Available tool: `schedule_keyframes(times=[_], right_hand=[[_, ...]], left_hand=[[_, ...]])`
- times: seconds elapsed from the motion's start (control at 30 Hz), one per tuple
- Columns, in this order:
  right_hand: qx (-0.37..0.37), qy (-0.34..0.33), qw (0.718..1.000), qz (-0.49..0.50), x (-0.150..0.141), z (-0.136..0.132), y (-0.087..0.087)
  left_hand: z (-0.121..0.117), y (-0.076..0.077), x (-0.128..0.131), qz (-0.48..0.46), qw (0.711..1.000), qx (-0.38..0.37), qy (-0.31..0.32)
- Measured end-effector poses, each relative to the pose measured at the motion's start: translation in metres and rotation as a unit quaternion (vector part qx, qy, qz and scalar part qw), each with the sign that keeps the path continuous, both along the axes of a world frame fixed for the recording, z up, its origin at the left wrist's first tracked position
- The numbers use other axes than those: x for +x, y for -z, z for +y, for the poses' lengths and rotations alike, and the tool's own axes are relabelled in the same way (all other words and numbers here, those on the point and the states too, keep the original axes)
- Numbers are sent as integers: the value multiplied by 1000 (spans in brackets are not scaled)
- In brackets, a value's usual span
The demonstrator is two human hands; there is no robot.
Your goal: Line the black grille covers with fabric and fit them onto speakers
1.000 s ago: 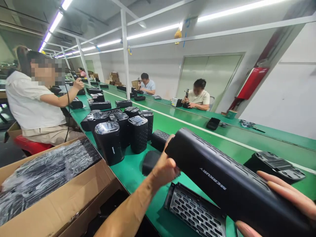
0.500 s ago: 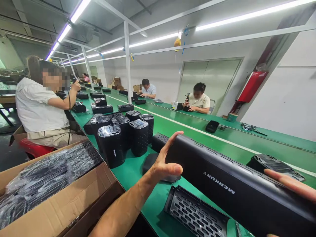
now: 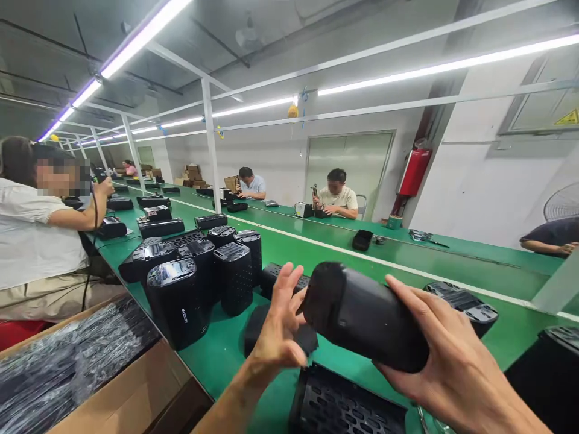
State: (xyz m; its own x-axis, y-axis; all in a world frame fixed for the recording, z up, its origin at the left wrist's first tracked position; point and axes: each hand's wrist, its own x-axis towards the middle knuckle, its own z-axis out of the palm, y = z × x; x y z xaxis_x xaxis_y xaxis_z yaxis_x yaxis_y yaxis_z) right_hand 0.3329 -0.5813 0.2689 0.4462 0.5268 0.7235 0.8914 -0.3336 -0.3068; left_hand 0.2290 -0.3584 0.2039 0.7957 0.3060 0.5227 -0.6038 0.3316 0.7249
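My right hand grips a black speaker housing round its right end, thumb below and fingers over the top. The housing is tilted above the bench, a rounded end and a smooth long side facing me. By its left end is my left hand, open with the fingers spread; some fingertips pass behind the housing, so contact there is hard to judge. Below lies a black perforated grille shell with oval slots. A dark piece sits partly hidden behind my left hand.
Several black housings stand upright at left on the green bench. An open carton of plastic-wrapped black parts is at lower left. More housings lie at right. A co-worker sits at left; others work across the line.
The housing has turned, so its MERKURY lettering no longer shows. My left hand has let go of its end and spread; my right hand has come further into view. The camera has swung right.
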Motion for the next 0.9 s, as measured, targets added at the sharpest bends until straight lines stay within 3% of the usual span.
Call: schedule_keyframes(times=[0.1, 0.2, 0.33, 0.5, 0.63, 0.77, 0.83, 0.9], right_hand=[[-128, 22, 980, -150, 9, -9, 7], [-126, 13, 981, -145, 14, -25, 14], [-27, 21, 999, 32, 21, -54, 31], [74, 14, 970, 229, 13, -62, 52], [121, 23, 937, 327, -7, -57, 44], [102, 43, 916, 387, -9, -54, 37], [111, 41, 887, 447, -5, -52, 40], [133, 27, 827, 545, -2, -48, 43]], left_hand=[[7, -10, -5, 51, 988, 143, -40], [5, -7, 1, 52, 990, 124, -37], [7, -1, 4, 27, 997, 60, -29], [8, -1, 4, 39, 995, 88, -14], [3, 4, 5, 43, 993, 98, -43], [10, 9, 8, 102, 989, 97, -53], [17, 11, 10, 149, 981, 122, -15], [23, 12, 14, 173, 974, 144, 12]])
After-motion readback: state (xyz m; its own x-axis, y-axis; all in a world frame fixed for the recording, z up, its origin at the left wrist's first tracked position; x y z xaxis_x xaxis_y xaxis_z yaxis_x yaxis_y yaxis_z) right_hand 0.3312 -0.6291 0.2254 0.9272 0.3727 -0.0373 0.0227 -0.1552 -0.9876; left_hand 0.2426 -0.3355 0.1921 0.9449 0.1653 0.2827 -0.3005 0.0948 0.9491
